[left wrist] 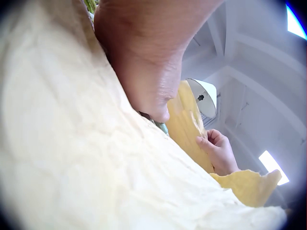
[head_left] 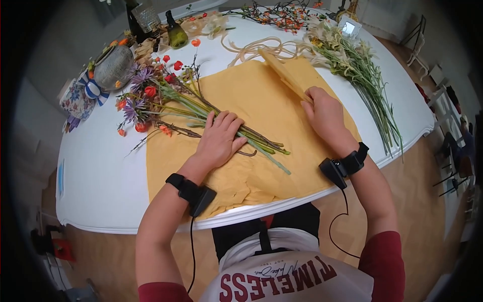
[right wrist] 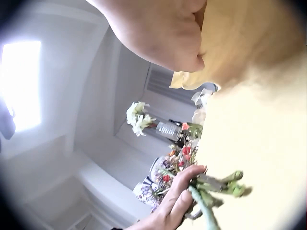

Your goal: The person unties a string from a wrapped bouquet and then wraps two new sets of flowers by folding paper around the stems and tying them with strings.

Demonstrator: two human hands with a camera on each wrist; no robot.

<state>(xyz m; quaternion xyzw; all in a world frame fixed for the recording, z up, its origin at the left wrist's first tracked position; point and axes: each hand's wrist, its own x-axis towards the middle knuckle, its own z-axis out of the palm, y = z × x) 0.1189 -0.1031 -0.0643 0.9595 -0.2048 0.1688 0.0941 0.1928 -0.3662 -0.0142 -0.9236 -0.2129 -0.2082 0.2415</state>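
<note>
A bouquet (head_left: 151, 95) of red, orange and purple flowers lies on a sheet of yellow wrapping paper (head_left: 261, 110), blooms to the left and cut stems (head_left: 269, 146) to the right. My left hand (head_left: 220, 138) rests across the stems, fingers spread over them and pressing them onto the paper. In the right wrist view, the left hand (right wrist: 175, 203) lies beside the green stem ends (right wrist: 232, 184). My right hand (head_left: 326, 113) pinches the raised right edge of the paper, which stands folded up. The left wrist view shows that right hand (left wrist: 219, 151) with the paper between thumb and fingers.
Pale lilies with long green stems (head_left: 372, 90) lie at the right of the white table (head_left: 95, 176). A grey pot (head_left: 113, 68), a floral vase (head_left: 78, 98) and a green bottle (head_left: 177, 35) stand back left. Loose ribbon (head_left: 246, 48) and orange-berried branches (head_left: 282, 17) lie at the back.
</note>
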